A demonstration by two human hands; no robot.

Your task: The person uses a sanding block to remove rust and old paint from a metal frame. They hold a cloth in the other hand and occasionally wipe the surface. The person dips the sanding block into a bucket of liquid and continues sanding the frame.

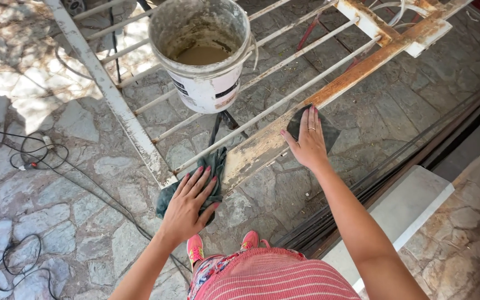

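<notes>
A white-painted metal gate [134, 130] is laid flat above a stone-paved floor [79, 205], with its rusted, flaking frame rail [284, 130] running between the two hands.

**Risks**
- Cuts or abrasion are judged possible: the rail under both hands shows raised paint flakes and bare rust, and no gloves are worn.
- A plastic bucket [204, 55], partly filled with murky liquid, stands on the thin bars ahead of the left hand. Heavy pressure on the rail could rock the gate and tip it, since the bars give it little footing.
- Black cables [40, 158] lie on the paving to the outside of the left hand. Spilled liquid reaching them, or a foot catching them, is a likely hazard.
- Metal strips [362, 189] are stacked on the ground below the right forearm and could be stepped on.

**Hands**
- The left hand [191, 206] is laid flat, fingers spread wide, and pressed onto a dark green cloth [206, 166] draped over the near end of the rail. Nothing is gripped; the cloth is pinned by the palm.
- The right hand [306, 141] is also held flat, fingers extended and close together, on a dark abrasive sheet [320, 130] lying on the rail further along. The sheet is pressed, not clenched.
- The hands are kept well apart along the rail.
</notes>
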